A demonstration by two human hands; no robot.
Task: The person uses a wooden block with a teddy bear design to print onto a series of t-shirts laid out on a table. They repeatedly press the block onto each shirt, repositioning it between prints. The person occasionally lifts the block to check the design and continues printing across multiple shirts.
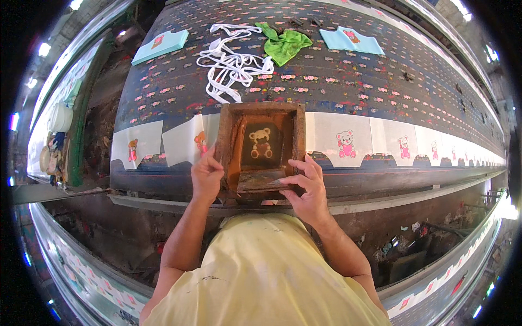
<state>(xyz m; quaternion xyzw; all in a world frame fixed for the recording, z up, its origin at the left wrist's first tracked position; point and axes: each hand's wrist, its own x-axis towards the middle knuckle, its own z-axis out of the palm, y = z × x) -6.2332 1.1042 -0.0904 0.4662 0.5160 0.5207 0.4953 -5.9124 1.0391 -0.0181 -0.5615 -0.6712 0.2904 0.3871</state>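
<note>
A brown wooden screen-printing frame (pixel 300 130) lies over the row of white cloth pieces, directly in front of me. Its mesh carries a pale teddy-bear stencil (pixel 261 142). My left hand (pixel 206 176) is closed on the frame's left side, the thumb outside. Inside the frame, along its near end, rests a stained wooden squeegee (pixel 255 181). The bent fingers of my right hand (pixel 305 187) pinch the squeegee's right end. To the right, a white cloth piece (pixel 326 130) bears a pink and brown bear print; left of the frame, another piece (pixel 179 138) is partly covered.
White cord (pixel 231 65), a green rag (pixel 285 46) and light-blue folded cloths (pixel 160 46) (pixel 352 41) lie on the far part of the long dark table (pixel 179 87). A rail (pixel 380 205) runs along its near edge. A white container (pixel 61 118) stands at left.
</note>
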